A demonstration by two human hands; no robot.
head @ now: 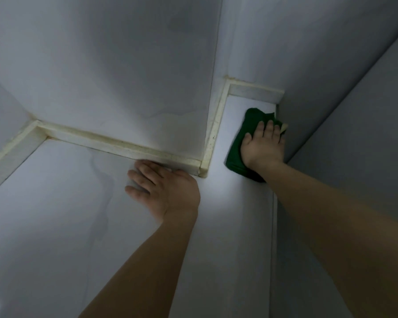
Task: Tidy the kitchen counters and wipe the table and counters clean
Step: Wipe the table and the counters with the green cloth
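The right hand (pixel 262 143) lay flat, fingers straight and slightly spread, pressing down on a green cloth (pixel 241 145) in the narrow recess of the white counter (pixel 62 214). And there it was, deep in the corner: the cloth sat near the back of that slot, its long axis running from the near left toward the far right, one end poking out past the fingertips, the other past the wrist. A pale yellowish bit (pixel 284 127) showed at the cloth's far right edge (what it was, I could not tell). The grey side wall (pixel 354 111) stood just beside the hand on the right, crowding it. On the left of the slot a jutting wall corner (pixel 147 65) boxed it in, rimmed by a yellowed white backsplash strip (pixel 115 145). The left hand (pixel 163 191) rested open on the counter, fingers spread and relaxed, fingertips touching that strip close to the corner. A faint wavy streak (pixel 101 180) ran across the counter left of the hand. No writing or label was readable anywhere.
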